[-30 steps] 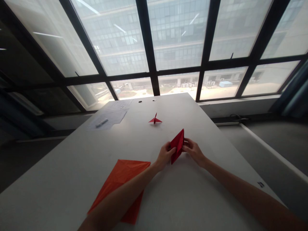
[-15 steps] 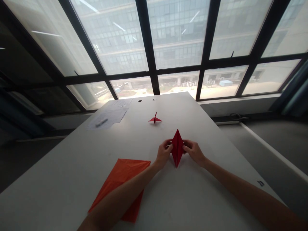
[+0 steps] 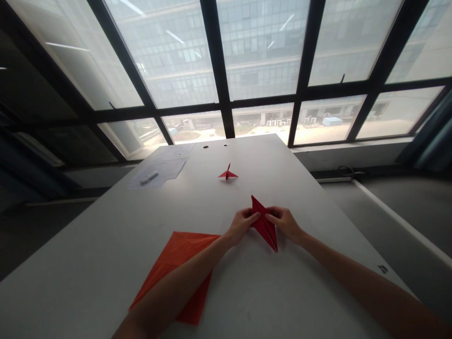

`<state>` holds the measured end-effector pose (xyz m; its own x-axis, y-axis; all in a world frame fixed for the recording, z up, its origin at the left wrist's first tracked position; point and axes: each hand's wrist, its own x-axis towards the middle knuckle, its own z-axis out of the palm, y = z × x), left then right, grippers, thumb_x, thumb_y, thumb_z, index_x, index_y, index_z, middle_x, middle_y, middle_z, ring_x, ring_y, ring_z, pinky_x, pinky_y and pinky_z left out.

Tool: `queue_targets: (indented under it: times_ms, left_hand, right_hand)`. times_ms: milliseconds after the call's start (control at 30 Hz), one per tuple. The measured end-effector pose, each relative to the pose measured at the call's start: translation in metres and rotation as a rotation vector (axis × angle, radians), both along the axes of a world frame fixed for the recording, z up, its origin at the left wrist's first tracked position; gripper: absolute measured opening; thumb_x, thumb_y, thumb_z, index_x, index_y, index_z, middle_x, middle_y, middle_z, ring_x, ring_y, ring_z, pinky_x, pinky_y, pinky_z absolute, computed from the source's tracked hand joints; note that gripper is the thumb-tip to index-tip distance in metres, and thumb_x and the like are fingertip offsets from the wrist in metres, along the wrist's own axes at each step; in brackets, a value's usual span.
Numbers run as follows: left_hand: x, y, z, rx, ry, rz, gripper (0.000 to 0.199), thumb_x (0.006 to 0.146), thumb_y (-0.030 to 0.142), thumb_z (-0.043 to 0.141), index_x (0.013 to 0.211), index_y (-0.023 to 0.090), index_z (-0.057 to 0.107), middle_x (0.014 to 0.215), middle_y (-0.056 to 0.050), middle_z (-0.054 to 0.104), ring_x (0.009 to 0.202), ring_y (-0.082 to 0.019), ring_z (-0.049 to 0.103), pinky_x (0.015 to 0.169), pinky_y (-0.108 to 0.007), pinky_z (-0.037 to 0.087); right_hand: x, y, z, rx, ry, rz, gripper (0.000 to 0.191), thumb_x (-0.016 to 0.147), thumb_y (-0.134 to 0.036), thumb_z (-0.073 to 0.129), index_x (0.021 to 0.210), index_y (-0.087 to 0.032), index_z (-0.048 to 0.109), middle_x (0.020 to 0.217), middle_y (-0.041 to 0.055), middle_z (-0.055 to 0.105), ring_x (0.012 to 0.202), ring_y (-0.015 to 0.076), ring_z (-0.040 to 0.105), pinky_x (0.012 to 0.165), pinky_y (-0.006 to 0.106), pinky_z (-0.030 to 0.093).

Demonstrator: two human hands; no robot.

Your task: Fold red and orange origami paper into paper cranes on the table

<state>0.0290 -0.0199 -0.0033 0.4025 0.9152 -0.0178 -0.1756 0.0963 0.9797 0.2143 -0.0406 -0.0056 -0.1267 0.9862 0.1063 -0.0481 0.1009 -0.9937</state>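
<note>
Both hands grip a red folded paper, a long diamond with a crease line down its middle. It is tilted, its upper tip leaning left and its lower tip pointing down to the right. My left hand pinches the left edge, thumb on the front face. On the opposite edge, my right hand pinches with its thumb also on the front. The fingers behind the paper are partly hidden. Farther up the table stands a red origami crane with spread wings. Orange paper lies partly under my left forearm.
The white table reaches toward large windows with dark frames. White sheets lie at the far left, with a whitish stick-like object on them. A small dark mark is near the right edge.
The folded paper has turned from upright to tilted, its top going left and its bottom going right. My thumbs have come closer together over its face.
</note>
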Motion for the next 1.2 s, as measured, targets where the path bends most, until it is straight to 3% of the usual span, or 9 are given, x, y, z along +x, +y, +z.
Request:
queue_targets:
  times_ms: [367, 600, 900, 1033, 1200]
  left_hand:
    - [-0.002, 0.0, 0.001, -0.061, -0.049, 0.041, 0.041, 0.077, 0.044, 0.075, 0.101, 0.014, 0.063, 0.095, -0.009, 0.069, 0.08, -0.019, 0.067, 0.072, -0.034, 0.057]
    - [0.0, 0.0, 0.002, -0.064, -0.122, 0.1, 0.049, 0.079, 0.047, 0.072, 0.116, 0.021, 0.054, 0.091, -0.004, 0.066, 0.074, -0.015, 0.065, 0.071, -0.034, 0.057]
    - [0.004, -0.005, 0.005, 0.002, -0.063, 0.073, 0.037, 0.079, 0.046, 0.072, 0.096, 0.014, 0.064, 0.094, -0.007, 0.067, 0.08, -0.018, 0.065, 0.077, -0.036, 0.056]
    - [0.004, -0.004, 0.003, 0.021, -0.043, 0.14, 0.035, 0.073, 0.04, 0.078, 0.087, 0.013, 0.062, 0.087, -0.005, 0.067, 0.077, -0.017, 0.065, 0.076, -0.035, 0.056]
    - [0.003, 0.0, -0.003, 0.057, -0.053, 0.176, 0.034, 0.073, 0.038, 0.079, 0.085, 0.014, 0.058, 0.084, -0.002, 0.064, 0.074, -0.015, 0.065, 0.072, -0.032, 0.056]
  right_hand:
    - [-0.001, 0.004, -0.01, 0.033, 0.043, -0.068, 0.041, 0.077, -0.045, 0.072, 0.106, -0.017, 0.066, 0.082, 0.0058, 0.073, 0.069, 0.0199, 0.067, 0.061, 0.031, 0.055]
    - [0.0, 0.004, -0.01, 0.075, 0.078, -0.124, 0.041, 0.076, -0.045, 0.073, 0.104, -0.019, 0.06, 0.075, 0.0031, 0.07, 0.065, 0.0185, 0.064, 0.057, 0.028, 0.053]
    - [-0.001, 0.004, -0.01, 0.125, 0.043, -0.18, 0.028, 0.078, -0.04, 0.072, 0.093, -0.02, 0.061, 0.077, 0.0038, 0.069, 0.069, 0.019, 0.064, 0.061, 0.03, 0.051]
    - [-0.001, 0.005, -0.011, 0.184, -0.034, -0.24, 0.023, 0.078, -0.039, 0.072, 0.082, -0.019, 0.061, 0.075, 0.0029, 0.065, 0.067, 0.0174, 0.06, 0.06, 0.028, 0.049]
    - [-0.001, 0.007, -0.012, 0.143, -0.018, -0.232, 0.025, 0.077, -0.041, 0.073, 0.079, -0.018, 0.061, 0.073, 0.0027, 0.064, 0.066, 0.017, 0.058, 0.059, 0.028, 0.048]
